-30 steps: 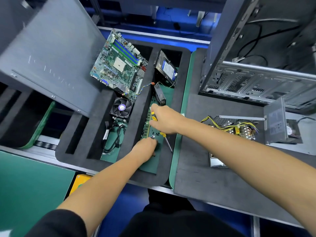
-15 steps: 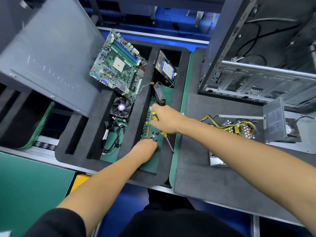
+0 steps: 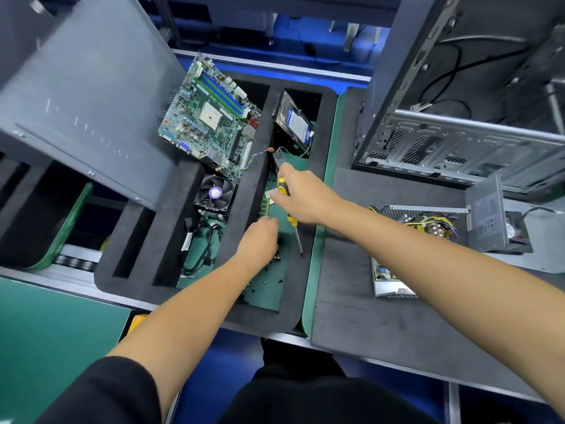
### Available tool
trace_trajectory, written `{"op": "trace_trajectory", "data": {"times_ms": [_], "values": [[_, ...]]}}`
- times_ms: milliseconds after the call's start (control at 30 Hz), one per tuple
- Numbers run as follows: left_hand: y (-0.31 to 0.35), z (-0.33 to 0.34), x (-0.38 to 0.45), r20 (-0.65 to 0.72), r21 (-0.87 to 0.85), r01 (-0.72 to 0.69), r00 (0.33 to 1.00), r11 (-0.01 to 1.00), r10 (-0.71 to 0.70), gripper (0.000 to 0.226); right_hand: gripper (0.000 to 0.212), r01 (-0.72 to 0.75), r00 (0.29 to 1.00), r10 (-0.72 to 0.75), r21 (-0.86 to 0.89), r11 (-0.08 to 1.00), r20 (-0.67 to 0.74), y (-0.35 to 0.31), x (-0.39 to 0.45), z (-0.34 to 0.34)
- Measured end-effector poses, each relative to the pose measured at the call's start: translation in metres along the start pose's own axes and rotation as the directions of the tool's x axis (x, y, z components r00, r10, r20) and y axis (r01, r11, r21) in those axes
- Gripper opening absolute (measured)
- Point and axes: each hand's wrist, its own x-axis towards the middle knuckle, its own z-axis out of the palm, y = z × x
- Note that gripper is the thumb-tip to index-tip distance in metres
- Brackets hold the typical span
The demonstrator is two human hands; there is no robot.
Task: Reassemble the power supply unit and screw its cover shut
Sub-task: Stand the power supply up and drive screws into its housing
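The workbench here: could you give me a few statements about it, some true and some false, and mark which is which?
1. The right hand holds a yellow and black screwdriver. True.
2. The power supply is closed up. False: its cover stands raised and the wires show.
3. The left hand reaches into the foam tray compartment with loose screws. True.
4. The motherboard sits inside the computer case. False: it leans in the tray.
5. The fan lies on the power supply. False: it lies in the tray.
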Motion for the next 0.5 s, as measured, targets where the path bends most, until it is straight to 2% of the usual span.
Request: {"op": "trace_trajectory", "data": {"times_ms": [167, 500], "values": [[0.000, 0.005, 0.019, 0.040, 0.047, -0.008, 0.999, 0.999, 0.006, 0.017, 0.023, -0.037, 0.999, 0.037, 0.002, 0.999, -0.026, 0.003, 0.006, 0.003], [-0.002, 0.022, 0.026, 0.055, 0.163, -0.057, 0.997, 0.985, 0.049, 0.014, 0.019, -0.047, 0.999, 0.047, -0.001, 0.999, 0.008, 0.009, 0.021, 0.010]]}}
